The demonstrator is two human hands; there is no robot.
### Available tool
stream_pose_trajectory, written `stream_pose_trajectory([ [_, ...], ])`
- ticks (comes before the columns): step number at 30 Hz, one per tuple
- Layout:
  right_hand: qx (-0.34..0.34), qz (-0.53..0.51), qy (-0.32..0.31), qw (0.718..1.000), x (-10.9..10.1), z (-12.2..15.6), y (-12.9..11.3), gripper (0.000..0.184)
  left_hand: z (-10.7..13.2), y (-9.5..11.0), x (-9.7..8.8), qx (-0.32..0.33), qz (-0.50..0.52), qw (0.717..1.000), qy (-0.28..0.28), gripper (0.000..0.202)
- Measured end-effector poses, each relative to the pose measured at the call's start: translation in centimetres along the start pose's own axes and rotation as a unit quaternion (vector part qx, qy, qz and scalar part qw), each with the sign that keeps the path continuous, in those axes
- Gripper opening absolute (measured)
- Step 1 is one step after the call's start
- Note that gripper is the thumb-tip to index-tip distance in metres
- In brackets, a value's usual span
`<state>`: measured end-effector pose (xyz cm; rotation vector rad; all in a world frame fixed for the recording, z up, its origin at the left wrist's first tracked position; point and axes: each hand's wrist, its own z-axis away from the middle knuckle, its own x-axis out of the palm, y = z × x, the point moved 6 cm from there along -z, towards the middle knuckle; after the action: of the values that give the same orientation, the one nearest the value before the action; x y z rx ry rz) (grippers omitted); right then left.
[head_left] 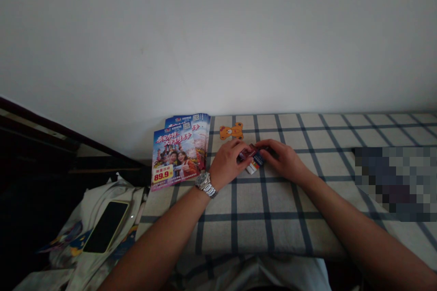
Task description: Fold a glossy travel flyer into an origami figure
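Observation:
Over the checked tablecloth, both hands are at a small folded flyer (256,160), printed in dark blue and maroon with a white and orange corner. My left hand (228,159), with a metal watch (205,184) on its wrist, grips its left side with curled fingers. The right side is pinched by my right hand (280,158), thumb toward the near edge. Fingers cover much of the paper, so its full shape is hidden. Left of my left hand lies a stack of colourful flyers (177,157), with the top one skewed. A flat bear-shaped cutout or sticker (231,131) lies just beyond the hands.
The checked cloth (218,236) covers the table, which meets a white wall (239,45) at the back. A blurred-out dark item (396,182) lies at the right. Below left, a phone (106,226) rests on crumpled pale fabric (92,195).

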<state>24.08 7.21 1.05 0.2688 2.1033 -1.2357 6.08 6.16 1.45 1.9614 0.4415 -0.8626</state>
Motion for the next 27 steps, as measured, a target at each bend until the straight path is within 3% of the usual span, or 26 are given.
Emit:
stream_pose_trajectory([
  [5, -0.005, 0.019, 0.021, 1.0, -0.02, -0.15, 0.45, 0.026, -0.1, 0.11, -0.19, 0.004, 0.008, 1.0, 0.006, 0.007],
  [16, -0.031, 0.093, 0.031, 0.995, 0.39, -0.14, 0.37, 0.033, -0.15, -0.25, 0.1, 0.007, 0.006, 1.0, -0.006, 0.016],
  [21, -0.01, 0.069, 0.029, 0.997, 0.31, -0.28, 0.31, 0.023, -0.05, -0.14, 0.31, 0.015, 0.004, 1.0, -0.011, 0.02],
  [27, 0.001, 0.068, 0.032, 0.997, 0.08, -0.43, 0.29, 0.011, 0.2, -0.27, -0.23, -0.001, -0.034, 0.999, 0.024, 0.012],
])
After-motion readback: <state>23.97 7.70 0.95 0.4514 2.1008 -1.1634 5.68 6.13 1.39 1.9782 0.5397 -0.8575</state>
